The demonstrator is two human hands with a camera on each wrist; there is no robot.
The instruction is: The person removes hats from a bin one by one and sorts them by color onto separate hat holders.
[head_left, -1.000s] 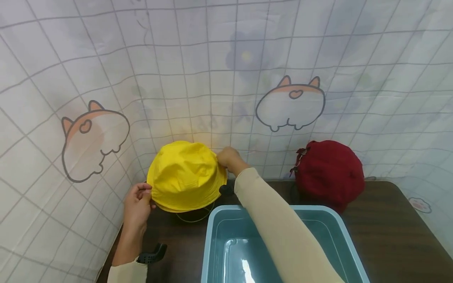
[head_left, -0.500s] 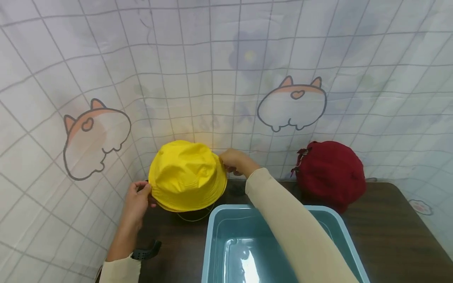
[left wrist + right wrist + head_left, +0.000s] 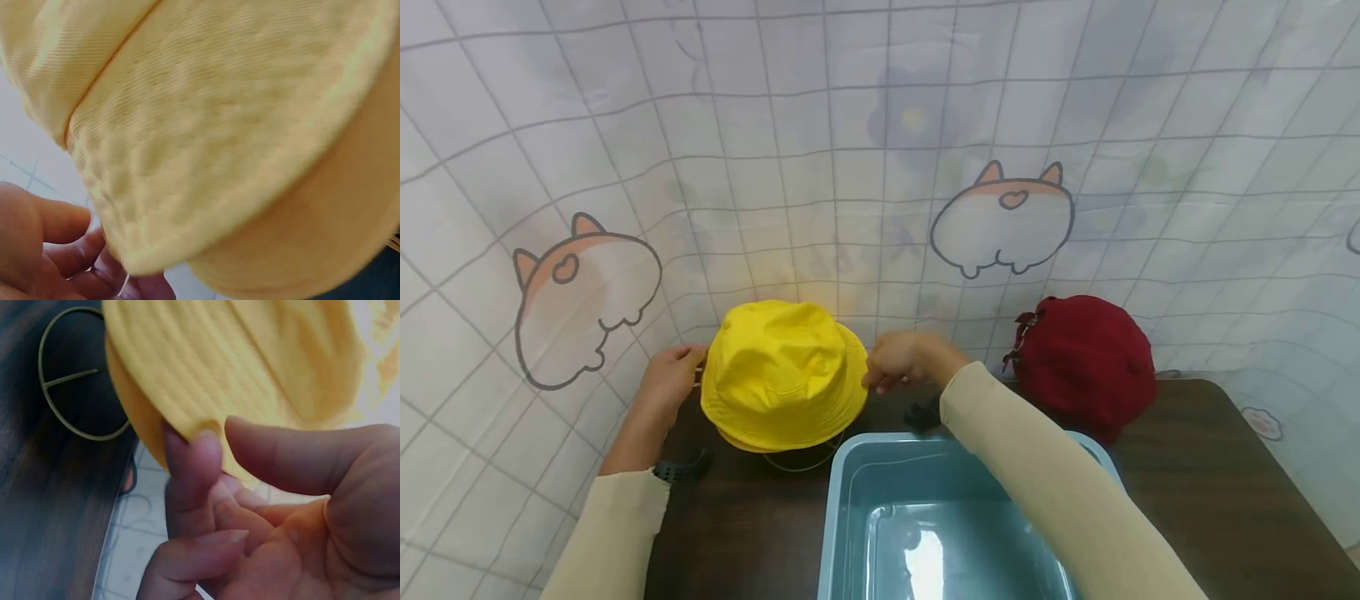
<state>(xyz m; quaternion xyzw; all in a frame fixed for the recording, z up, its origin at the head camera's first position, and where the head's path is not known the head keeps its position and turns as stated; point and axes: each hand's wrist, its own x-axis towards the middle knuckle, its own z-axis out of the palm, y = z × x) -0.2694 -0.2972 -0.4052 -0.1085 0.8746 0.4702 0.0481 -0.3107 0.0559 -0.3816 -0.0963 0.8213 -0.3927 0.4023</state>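
A yellow bucket hat (image 3: 778,375) sits on a wire stand at the back left of the table. My left hand (image 3: 666,379) is at its left edge, fingers curled behind the brim. In the left wrist view a thin pale strand (image 3: 124,285) crosses those fingers. My right hand (image 3: 906,358) pinches the right side of the brim; the right wrist view shows the thumb in front and a fingertip behind the edge. The stand's round wire base (image 3: 42,381) shows beneath the hat; its upper part is hidden.
A light blue plastic tub (image 3: 831,533) stands in front, under my right forearm. A dark red hat (image 3: 1086,362) with dark ties is at the back right of the dark wooden table (image 3: 1225,500). A white gridded curtain (image 3: 820,167) hangs close behind and at the left.
My left hand has slid up and back along the hat's left edge. My right hand has moved slightly down along the right brim. The view has shifted slightly; the hat stays on its stand.
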